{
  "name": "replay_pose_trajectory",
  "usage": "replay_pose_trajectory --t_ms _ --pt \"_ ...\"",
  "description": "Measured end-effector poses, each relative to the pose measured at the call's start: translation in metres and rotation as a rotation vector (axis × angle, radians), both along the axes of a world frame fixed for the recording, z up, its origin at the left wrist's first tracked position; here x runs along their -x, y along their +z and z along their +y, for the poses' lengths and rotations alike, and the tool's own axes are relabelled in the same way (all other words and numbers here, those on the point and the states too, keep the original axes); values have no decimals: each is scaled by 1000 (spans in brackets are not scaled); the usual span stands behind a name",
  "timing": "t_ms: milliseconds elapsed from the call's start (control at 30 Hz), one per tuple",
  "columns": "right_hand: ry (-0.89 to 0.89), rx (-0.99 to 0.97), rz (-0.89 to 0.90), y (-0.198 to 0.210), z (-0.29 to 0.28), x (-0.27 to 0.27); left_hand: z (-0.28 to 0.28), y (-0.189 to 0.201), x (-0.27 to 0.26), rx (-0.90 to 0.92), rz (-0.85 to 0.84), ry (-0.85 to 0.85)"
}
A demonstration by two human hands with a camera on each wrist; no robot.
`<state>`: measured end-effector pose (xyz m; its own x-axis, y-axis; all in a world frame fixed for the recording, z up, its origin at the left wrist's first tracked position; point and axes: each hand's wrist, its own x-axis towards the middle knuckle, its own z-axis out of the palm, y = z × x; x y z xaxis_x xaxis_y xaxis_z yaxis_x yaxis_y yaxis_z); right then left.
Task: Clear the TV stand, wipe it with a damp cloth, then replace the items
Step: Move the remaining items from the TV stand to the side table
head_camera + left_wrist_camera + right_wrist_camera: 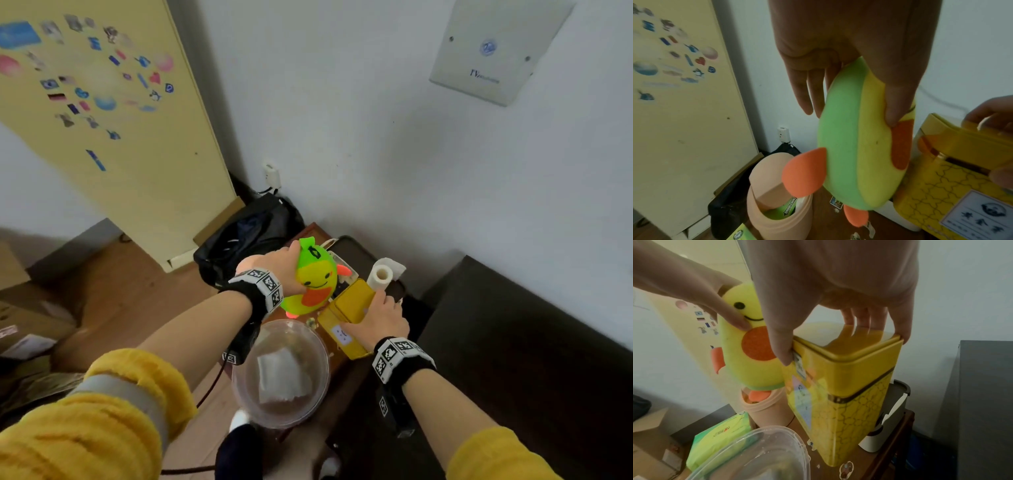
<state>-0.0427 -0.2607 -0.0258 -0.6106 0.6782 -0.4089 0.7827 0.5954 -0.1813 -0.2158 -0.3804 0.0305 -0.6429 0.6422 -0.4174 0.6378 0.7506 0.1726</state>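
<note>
From my head, my left hand (274, 270) holds the duck toy (313, 279), head pointing away from me. By my left wrist, the toy's long side hangs down below my fingers (893, 105). By my right wrist, my right hand (830, 293) grips the tall yellow tin (842, 394) by its top, standing up.

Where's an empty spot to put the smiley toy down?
The dark surface right of the yellow tin, along the wall, looks bare. The little brown table is crowded: clear bowl, peach cup, green packet, tin and paper roll leave only a thin strip by its right edge.
</note>
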Motion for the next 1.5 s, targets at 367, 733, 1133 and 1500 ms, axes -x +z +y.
replay_pose_trajectory --t_ms 367,733,1133,1500 --pt "-118 -83 -8 -61 -23 33 12 -67 46 167 16 -294" --pt "-26 -172 32 -88 -40 36 25 -134 54 120 -107 -232" --pt "-86 -78 -24 -118 -41 38 24 -161 70 138 -150 -224" --pt "-206 45 -125 -141 -44 50 12 -165 71 133 -124 -316"
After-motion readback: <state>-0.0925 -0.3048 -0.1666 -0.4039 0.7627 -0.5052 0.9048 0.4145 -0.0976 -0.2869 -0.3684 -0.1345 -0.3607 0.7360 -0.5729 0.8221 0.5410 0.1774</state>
